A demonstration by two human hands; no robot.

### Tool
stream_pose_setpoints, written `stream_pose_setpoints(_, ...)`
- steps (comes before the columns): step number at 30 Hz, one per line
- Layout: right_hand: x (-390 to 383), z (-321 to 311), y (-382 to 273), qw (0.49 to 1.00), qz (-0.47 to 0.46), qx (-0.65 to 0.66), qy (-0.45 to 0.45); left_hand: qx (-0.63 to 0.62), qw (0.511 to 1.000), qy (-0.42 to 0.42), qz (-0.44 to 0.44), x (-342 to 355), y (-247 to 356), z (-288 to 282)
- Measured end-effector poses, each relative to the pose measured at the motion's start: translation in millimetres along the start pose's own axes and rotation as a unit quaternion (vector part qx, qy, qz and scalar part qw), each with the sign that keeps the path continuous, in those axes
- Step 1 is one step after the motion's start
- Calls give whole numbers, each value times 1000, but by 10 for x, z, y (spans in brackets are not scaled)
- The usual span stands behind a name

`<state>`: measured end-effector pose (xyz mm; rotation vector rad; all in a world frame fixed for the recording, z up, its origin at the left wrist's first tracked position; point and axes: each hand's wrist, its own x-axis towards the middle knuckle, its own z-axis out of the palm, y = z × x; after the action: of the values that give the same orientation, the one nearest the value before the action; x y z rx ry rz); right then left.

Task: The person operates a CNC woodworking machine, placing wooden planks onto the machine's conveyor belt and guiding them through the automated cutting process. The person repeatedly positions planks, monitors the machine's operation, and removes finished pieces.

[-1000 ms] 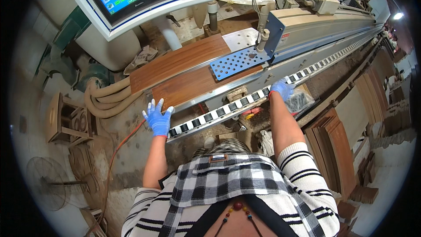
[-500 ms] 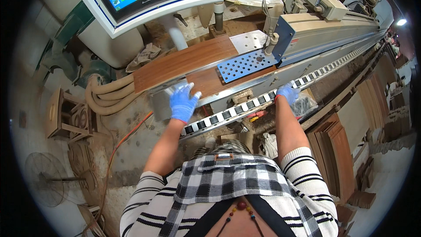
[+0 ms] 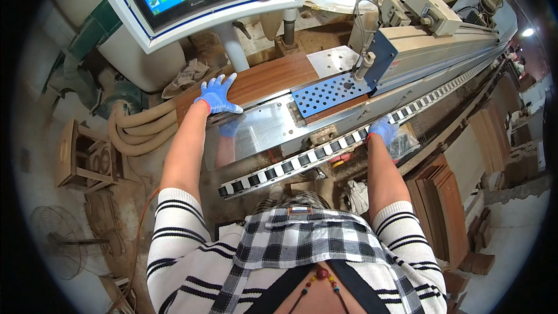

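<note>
My left hand, in a blue glove with pale fingertips, is spread on the far brown wooden board, at its near-left edge. Below it shows a shiny steel machine plate. A second brown board shows only as a strip beneath the blue perforated plate. My gloved right hand is closed on the roller rail, a long white strip of black rollers along the machine's front.
A control panel with a red knob overhangs the machine. Hoses, a wooden frame and a fan are at the left. Stacked boards stand at the right; a white cloth lies below the rail.
The lower board has slid right under the perforated plate, exposing the steel plate. My left hand has moved up onto the far board; my right hand stays on the rail, slightly further right.
</note>
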<state>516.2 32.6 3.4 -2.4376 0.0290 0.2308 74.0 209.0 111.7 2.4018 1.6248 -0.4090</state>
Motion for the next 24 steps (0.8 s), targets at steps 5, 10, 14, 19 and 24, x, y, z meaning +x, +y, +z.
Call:
stream_pose_setpoints(5,-86,-81,-55,1000,9,13,-10,-38,997,57,-29,-140,60,138)
stream_pose_setpoints(10,46,10,23,999,22,14,-30,-107,987,98,-71,-720,-78,344)
stream_pose_setpoints(14,16,17,13,999,18,7,-33,-116,983,120,-79,-1367,-295,570)
stream_pose_setpoints(19,-122,-78,-60,999,20,36,13,-102,989,95,-49,-1884,-252,694)
stream_pose_setpoints(24,-78,-65,-66,999,36,28,6,-69,992,104,31,-1789,53,753)
